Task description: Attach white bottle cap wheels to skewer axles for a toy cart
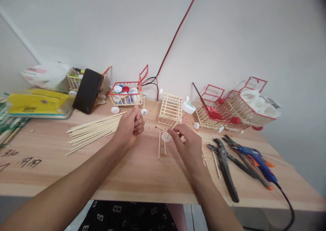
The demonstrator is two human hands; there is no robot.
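My left hand (129,125) is closed, fingers curled in beside a bundle of thin wooden sticks (94,130); what it holds, if anything, is hidden. Between the thumb and fingers of my right hand (187,144) is a short wooden stick (177,121), with a white bottle cap (188,107) at its upper end. A translucent cap (166,137) lies just left of my right fingertips, by some glued stick pieces (159,146). Behind my hands, a small stick cart (170,108) with white cap wheels rests tipped over.
Left: a cart of caps (126,95), a black phone (88,91) and a yellow packet (39,103). Right: red-trimmed carts (211,113), pliers (225,170) and a blue glue gun (258,161) with a cable. A wall stands behind the wooden table (142,180).
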